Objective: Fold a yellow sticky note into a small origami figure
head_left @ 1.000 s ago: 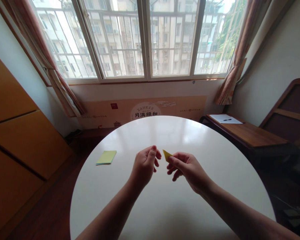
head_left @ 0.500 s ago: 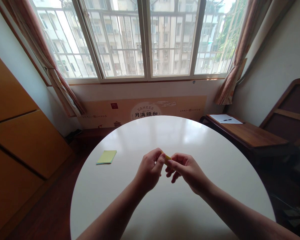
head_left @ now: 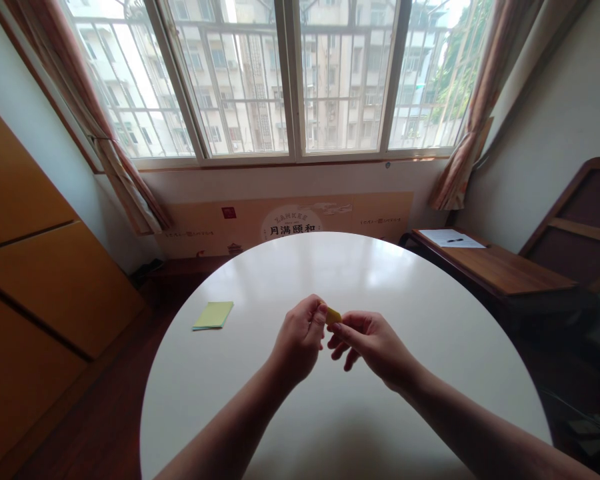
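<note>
A small piece of folded yellow paper (head_left: 333,315) is held up above the table between my two hands. My left hand (head_left: 300,337) is closed, its thumb pressing the paper's left end against the fingers. At the lower right edge, my right hand (head_left: 365,337) pinches the paper between thumb and index finger. Its other fingers are loosely curled below. Much of the paper is hidden by my fingers, so its full shape does not show. A stack of square yellow-green paper sheets (head_left: 214,315) lies to the left on the table, apart from both hands.
The round white table (head_left: 220,413) spreads beneath my arms. Beyond its right edge stands a wooden chair (head_left: 520,267) bearing a white sheet of paper (head_left: 447,238) and a dark pen (head_left: 455,241). Past the far edge are a printed banner (head_left: 245,223) and a window (head_left: 340,80).
More of the yellow paper's face shows between my fingers now. My right thumb has shifted slightly left and down along it. Both hands otherwise stay in place.
</note>
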The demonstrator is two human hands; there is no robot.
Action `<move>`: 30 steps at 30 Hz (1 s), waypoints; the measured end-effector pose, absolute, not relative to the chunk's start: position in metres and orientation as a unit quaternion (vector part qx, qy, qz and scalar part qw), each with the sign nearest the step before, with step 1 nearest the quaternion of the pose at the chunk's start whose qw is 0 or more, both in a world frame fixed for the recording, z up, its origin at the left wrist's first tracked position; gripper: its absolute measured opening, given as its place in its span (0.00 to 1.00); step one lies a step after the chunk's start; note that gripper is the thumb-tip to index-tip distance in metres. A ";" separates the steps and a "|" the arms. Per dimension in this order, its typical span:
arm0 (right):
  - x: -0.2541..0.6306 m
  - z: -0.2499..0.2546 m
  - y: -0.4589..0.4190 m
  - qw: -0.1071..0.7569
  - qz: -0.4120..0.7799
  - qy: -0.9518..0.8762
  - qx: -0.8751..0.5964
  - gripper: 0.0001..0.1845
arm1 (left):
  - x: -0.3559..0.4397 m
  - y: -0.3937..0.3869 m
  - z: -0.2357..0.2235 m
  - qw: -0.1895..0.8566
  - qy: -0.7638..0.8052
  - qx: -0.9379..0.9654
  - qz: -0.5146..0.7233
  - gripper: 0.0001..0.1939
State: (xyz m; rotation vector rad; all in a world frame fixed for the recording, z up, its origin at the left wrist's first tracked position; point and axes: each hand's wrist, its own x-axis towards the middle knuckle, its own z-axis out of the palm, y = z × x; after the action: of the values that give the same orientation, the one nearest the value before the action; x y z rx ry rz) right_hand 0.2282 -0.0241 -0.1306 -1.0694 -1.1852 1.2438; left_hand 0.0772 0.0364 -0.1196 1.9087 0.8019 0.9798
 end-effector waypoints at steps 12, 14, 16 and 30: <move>0.229 -0.126 -0.026 0.521 0.544 -0.499 -0.429 0.21 | 0.077 0.039 -0.120 0.484 0.261 0.746 0.376 0.20; 0.229 -0.127 -0.025 0.516 0.544 -0.505 -0.428 0.21 | 0.078 0.038 -0.119 0.484 0.258 0.746 0.378 0.20; 0.229 -0.127 -0.025 0.521 0.537 -0.505 -0.431 0.20 | 0.078 0.038 -0.118 0.483 0.260 0.745 0.379 0.19; 0.232 -0.129 -0.023 0.614 0.478 -0.449 -0.439 0.17 | 0.078 0.042 -0.123 0.515 0.272 0.735 0.347 0.21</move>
State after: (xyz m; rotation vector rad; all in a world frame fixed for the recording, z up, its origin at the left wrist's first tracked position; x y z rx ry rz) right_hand 0.2325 -0.0226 -0.1295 -1.0124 -1.0357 1.1022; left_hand 0.0784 0.0420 -0.1229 1.7650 0.6531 0.8341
